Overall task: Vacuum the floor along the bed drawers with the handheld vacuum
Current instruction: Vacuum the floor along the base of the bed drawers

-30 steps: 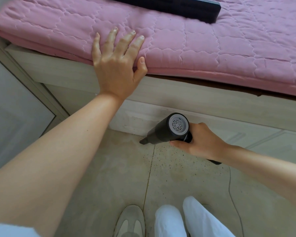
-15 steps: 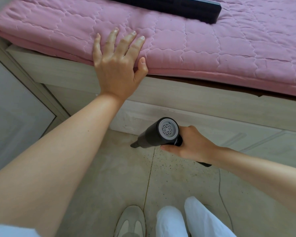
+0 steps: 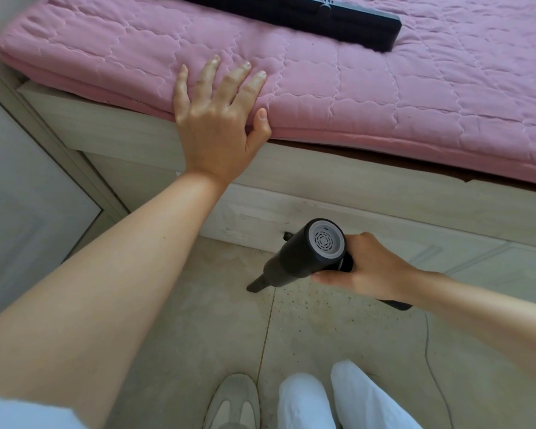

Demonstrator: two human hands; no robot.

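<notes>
My right hand (image 3: 372,270) grips the handle of the black handheld vacuum (image 3: 304,255). Its grey vented rear cap faces me and its narrow nozzle touches or nearly touches the tiled floor (image 3: 322,329), close to a tile joint. The nozzle tip lies a short way in front of the pale wooden bed drawers (image 3: 369,218). Dark specks dot the floor to the right of the nozzle. My left hand (image 3: 217,119) rests flat, fingers spread, on the edge of the pink quilted mattress (image 3: 384,88) above the drawers.
A long black flat object (image 3: 338,23) lies on the mattress at the back. A pale cabinet or door panel (image 3: 28,196) stands at the left. My grey shoe (image 3: 232,404) and white trouser legs (image 3: 331,400) are at the bottom. A thin cord (image 3: 430,360) runs across the floor at right.
The vacuum's nozzle has slid left along the floor past the tile joint and a little nearer to me. My left hand has stayed on the mattress.
</notes>
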